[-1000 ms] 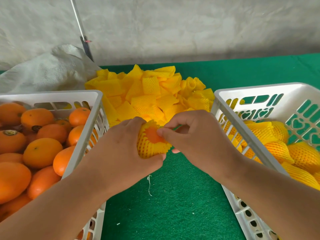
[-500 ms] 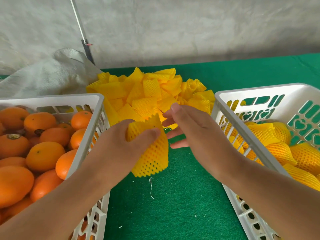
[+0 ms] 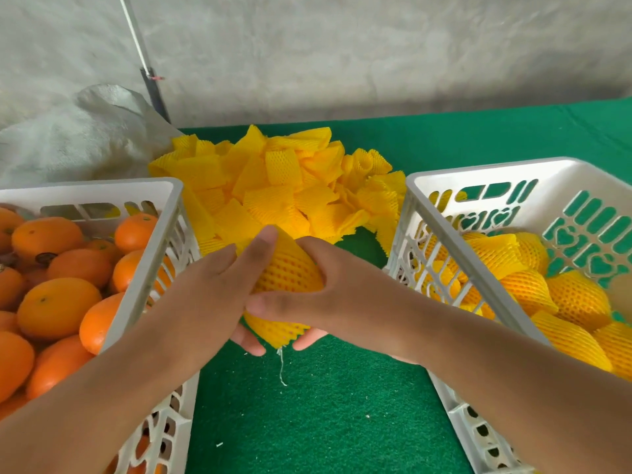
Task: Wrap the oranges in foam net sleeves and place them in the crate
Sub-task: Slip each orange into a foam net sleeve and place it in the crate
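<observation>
You had both hands, left hand [image 3: 208,295] and right hand [image 3: 328,295], curled around the yellow mesh-foam wrapped orange [image 3: 285,275] just left of the white slotted crate [image 3: 407,213], right hand previously off it.

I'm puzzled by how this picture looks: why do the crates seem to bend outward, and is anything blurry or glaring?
Head view: wide-angle lens bows the left crate and right crate outward near the edges; light is soft and even, with no glare and only faint shadows on the green mat; the left hand and right hand holding the sleeved orange look slightly soft.
</observation>
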